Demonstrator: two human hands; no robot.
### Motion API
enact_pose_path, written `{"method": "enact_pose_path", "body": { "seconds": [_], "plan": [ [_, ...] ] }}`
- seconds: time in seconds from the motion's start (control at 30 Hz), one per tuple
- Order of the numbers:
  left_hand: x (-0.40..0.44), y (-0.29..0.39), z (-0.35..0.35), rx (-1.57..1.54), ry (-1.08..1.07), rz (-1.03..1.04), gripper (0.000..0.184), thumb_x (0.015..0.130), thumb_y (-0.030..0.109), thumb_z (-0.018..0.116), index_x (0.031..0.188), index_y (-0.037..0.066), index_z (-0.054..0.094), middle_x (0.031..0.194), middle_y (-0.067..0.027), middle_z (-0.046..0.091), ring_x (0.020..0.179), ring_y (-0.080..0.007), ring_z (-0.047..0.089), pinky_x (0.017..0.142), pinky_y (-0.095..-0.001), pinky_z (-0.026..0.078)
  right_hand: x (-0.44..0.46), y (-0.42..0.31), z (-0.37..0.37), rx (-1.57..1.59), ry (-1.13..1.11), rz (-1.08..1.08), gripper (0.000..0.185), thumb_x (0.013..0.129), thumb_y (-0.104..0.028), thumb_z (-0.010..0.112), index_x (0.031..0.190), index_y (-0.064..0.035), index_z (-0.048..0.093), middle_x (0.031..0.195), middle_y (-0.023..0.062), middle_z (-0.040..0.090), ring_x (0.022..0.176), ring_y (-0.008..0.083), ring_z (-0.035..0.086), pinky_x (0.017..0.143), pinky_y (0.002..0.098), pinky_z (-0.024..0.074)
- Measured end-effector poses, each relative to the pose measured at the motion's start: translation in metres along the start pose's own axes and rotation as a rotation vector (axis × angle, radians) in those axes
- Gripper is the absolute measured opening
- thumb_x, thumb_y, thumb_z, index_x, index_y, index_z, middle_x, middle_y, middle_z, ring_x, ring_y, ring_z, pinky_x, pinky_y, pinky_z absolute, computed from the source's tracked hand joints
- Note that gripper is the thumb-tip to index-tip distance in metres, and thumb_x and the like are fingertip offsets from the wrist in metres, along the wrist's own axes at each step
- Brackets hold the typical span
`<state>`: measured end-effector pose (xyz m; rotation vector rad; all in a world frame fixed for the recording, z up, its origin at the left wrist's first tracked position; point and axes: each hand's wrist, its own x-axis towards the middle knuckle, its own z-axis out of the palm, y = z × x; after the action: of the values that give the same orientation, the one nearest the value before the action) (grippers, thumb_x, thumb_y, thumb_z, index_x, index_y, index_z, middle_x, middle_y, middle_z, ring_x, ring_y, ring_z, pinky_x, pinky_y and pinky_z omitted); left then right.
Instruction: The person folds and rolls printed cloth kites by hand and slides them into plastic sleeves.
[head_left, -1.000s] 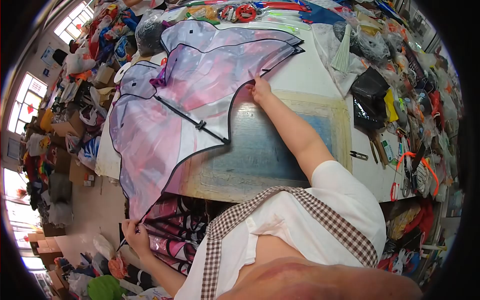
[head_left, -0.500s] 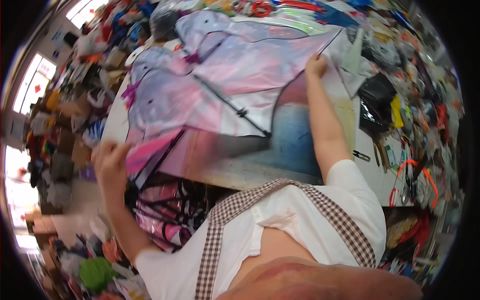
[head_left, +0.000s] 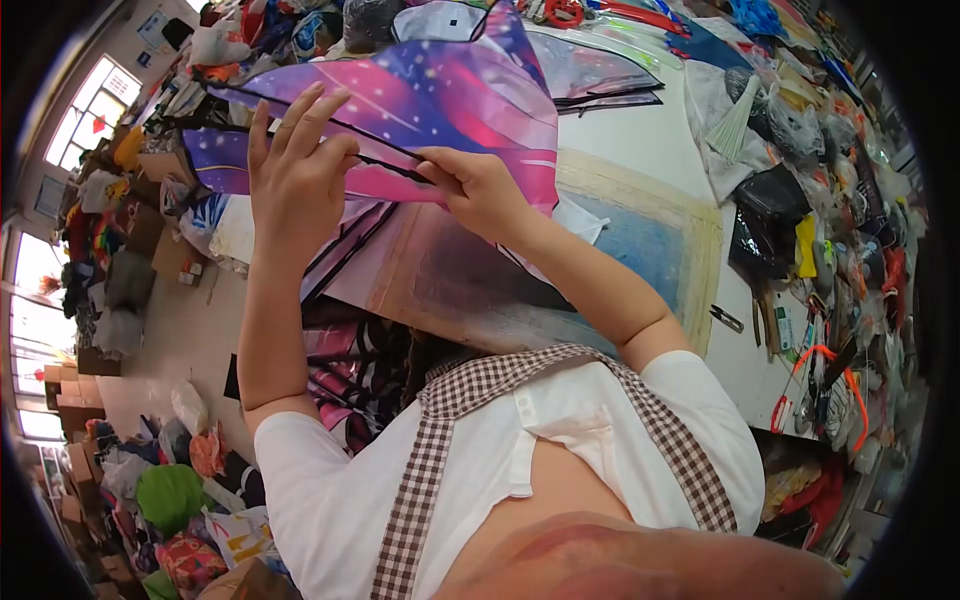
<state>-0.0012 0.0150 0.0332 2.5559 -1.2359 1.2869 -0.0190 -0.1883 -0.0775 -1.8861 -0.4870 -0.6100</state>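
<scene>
The left hand (head_left: pixel 298 170) is pinching the star-printed fabric (head_left: pixel 470 110) at its black edging (head_left: pixel 385 143) with thumb and forefinger, the other fingers fanning upward; the pad contact is partly hiding behind the knuckles. The right hand (head_left: pixel 480 195) is closing thumb and forefinger on the edging just beside it, its remaining fingers curling under. Between them, two dark strands are running almost side by side.

The purple and pink fabric is hanging raised over the left part of the worktop (head_left: pixel 648 140), one point reaching past the left edge and another rising toward the far edge. The step in hand looks like working along the bound border; a next move would be calling for both pinches staying firm and the strands staying untwisted.

Beyond, a pale fabric (head_left: pixel 605 72) is lying toward the far edge. A framed blue panel (head_left: pixel 630 240) is covering much of the near edge's middle. Toward the right edge a black bag (head_left: pixel 770 215) is resting, with snips (head_left: pixel 727 318) lying nearer the person and an orange strap (head_left: pixel 860 405) curving by the near right corner. Folded pink material (head_left: pixel 340 365) is sitting below the near edge.
</scene>
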Motion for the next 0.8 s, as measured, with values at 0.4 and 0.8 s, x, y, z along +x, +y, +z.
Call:
{"method": "enact_pose_path", "body": {
  "seconds": [0.4,0.8],
  "plan": [
    [0.005,-0.011,0.023,-0.049,0.281,-0.063,0.054,0.082,0.024,0.077,0.126,0.010,0.049,0.134,-0.0082,0.055,0.132,-0.0285,0.047,0.119,-0.0517,0.022,0.018,0.012,-0.036,-0.140,0.145,-0.281,0.025,0.092,-0.011,0.068,0.115,-0.0018,0.065,0.092,0.0152,0.071,0.078,0.0220,0.069,0.072,0.0314,0.0537],
    [0.053,-0.125,0.169,-1.055,-0.022,-0.306,0.129,0.067,0.043,0.091,0.155,0.000,0.006,0.153,-0.0238,0.030,0.142,-0.0334,0.032,0.117,-0.0410,0.028,0.129,-0.194,-0.290,-0.261,0.193,-0.537,0.020,0.097,-0.022,0.065,0.106,-0.0038,0.065,0.085,-0.0004,0.065,0.079,0.0084,0.060,0.071,0.0243,0.0479]
  ]
}}
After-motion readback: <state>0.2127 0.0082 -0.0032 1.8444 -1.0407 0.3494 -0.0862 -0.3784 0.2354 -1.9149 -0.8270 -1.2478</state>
